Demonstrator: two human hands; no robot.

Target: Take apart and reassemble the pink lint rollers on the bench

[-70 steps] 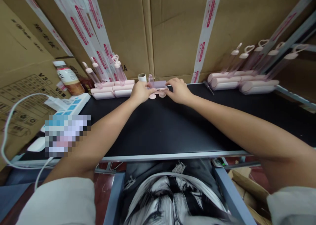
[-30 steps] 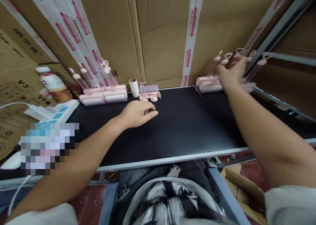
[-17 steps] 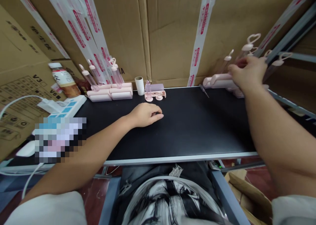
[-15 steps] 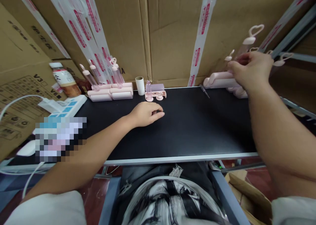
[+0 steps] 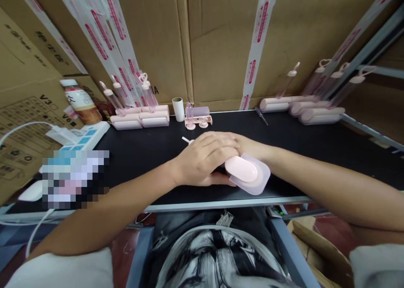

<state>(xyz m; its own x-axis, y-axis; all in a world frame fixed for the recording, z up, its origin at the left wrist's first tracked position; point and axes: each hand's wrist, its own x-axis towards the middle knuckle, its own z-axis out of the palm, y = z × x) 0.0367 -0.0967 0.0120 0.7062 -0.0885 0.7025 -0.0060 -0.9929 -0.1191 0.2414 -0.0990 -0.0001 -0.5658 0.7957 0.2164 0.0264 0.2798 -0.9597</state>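
Both hands meet over the middle of the black table, wrapped round a pale pink holder [image 5: 242,170]. Its rounded oval end and a translucent rounded edge stick out toward me, below the fingers. On the far left side a thin pale tip [image 5: 186,140] pokes out past the knuckles. My left hand [image 5: 202,159] is closed over the top of the holder, fingers lying across my right hand [image 5: 248,145]. My right hand grips it from the right, its fingers mostly covered. The middle of the holder is hidden.
Behind my hands stand a white cardboard tube [image 5: 178,110] and a pink part with small pieces [image 5: 198,118]. Pink holders with clear tubes and loop tops stand at left [image 5: 154,118] and right [image 5: 322,116]. A screwdriver [image 5: 261,116], power strip [image 5: 91,136] and drink bottle [image 5: 81,102] lie around.
My right hand has come from the holders at the back right to the middle, bringing one pink holder. My left hand has moved slightly right and closed over it.
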